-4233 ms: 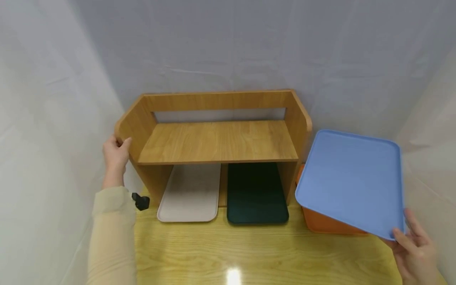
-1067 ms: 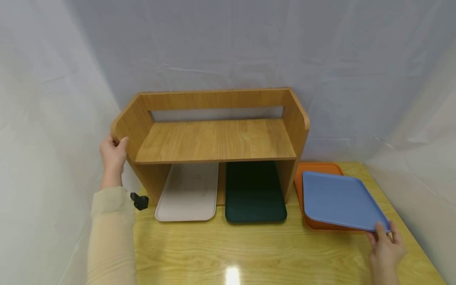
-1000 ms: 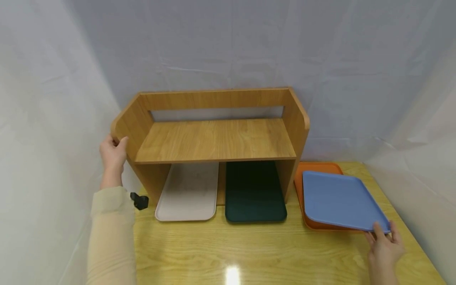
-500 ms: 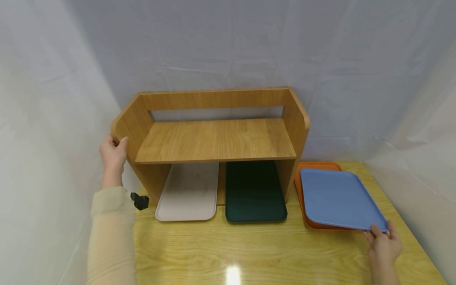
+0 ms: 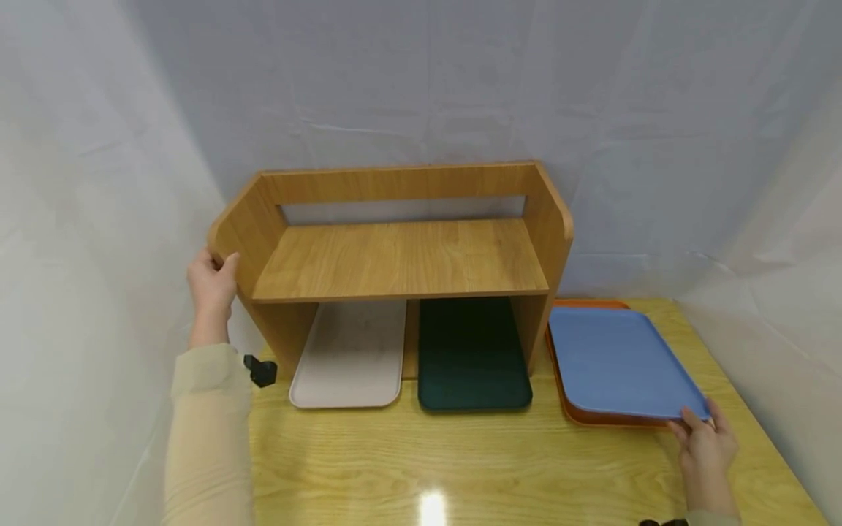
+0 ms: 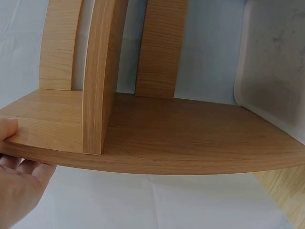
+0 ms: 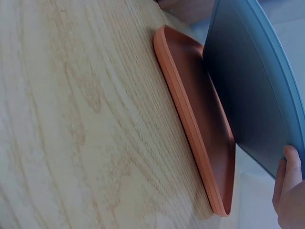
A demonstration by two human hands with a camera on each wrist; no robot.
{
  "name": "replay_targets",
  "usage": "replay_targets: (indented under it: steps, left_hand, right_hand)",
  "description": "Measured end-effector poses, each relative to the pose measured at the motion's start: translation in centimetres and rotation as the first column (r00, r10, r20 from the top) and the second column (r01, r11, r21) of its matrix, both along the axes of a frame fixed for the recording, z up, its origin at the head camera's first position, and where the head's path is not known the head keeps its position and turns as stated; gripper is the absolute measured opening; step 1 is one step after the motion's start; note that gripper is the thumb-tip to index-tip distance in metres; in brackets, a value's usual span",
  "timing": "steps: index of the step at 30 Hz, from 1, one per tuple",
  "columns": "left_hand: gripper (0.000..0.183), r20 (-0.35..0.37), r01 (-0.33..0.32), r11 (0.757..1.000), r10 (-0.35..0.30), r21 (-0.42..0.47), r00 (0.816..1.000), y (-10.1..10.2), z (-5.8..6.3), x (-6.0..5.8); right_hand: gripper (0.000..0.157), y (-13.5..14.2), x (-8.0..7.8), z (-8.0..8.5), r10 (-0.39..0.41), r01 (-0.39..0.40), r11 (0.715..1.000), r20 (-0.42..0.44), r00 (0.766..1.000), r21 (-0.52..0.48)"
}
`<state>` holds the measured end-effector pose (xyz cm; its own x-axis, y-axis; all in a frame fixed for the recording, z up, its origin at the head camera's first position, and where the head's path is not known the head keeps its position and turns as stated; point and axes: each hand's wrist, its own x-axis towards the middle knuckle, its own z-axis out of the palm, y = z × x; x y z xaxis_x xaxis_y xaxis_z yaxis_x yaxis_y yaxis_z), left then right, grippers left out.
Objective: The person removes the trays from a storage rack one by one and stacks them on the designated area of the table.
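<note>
In the head view, my right hand [image 5: 707, 447] pinches the near right corner of a blue tray [image 5: 621, 360]. That tray lies over an orange tray [image 5: 588, 418], whose near and far edges show on the table. The right wrist view has the blue tray [image 7: 252, 90] tilted, its near side raised above the orange tray [image 7: 183, 107]. At the far left, my left hand [image 5: 212, 285] grips the side panel of a wooden shelf [image 5: 401, 259]. In the left wrist view, the thumb of the left hand [image 6: 21, 186] lies inside the panel and its fingers outside.
Under the shelf board, a pale tray [image 5: 349, 365] lies left and a dark green tray [image 5: 473, 365] right, both jutting toward the front. The wooden table [image 5: 408, 467] ends at a slanting right edge. Light sheeting [image 5: 421, 80] hangs behind and at both sides.
My right hand has brought the blue tray down from the raised right side over the orange tray, then a little left. My left hand has kept its grip on the shelf.
</note>
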<state>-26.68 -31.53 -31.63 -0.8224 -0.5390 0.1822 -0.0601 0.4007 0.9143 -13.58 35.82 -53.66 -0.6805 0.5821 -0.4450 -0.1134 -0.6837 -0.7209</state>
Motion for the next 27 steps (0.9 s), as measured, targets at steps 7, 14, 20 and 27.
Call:
replay_targets:
  steps: [7,14,20,27]
  left_hand:
    - [0.012,-0.009,-0.010,1.000,0.010,-0.015,1.000,0.1,-0.1,-0.1]
    - [0.019,-0.001,0.003,0.999,-0.003,-0.041,1.000,0.2,-0.1,0.0]
    - [0.019,-0.008,0.000,0.999,-0.001,-0.042,1.000,0.3,0.0,0.1]
    - [0.022,-0.022,-0.011,0.999,0.010,-0.038,1.000,0.3,0.0,0.2]
  right_hand:
    - [0.066,0.6,-0.8,-1.0,0.051,-0.052,0.997,0.013,0.999,0.060]
    - [0.064,-0.9,-0.1,1.9,0.063,-0.063,0.998,0.025,0.998,-0.005]
    - [0.064,-0.8,-0.2,2.3,0.092,-0.091,0.996,0.008,0.996,-0.022]
    - [0.067,-0.1,-0.6,1.2,0.126,-0.128,0.992,0.076,0.989,0.021]
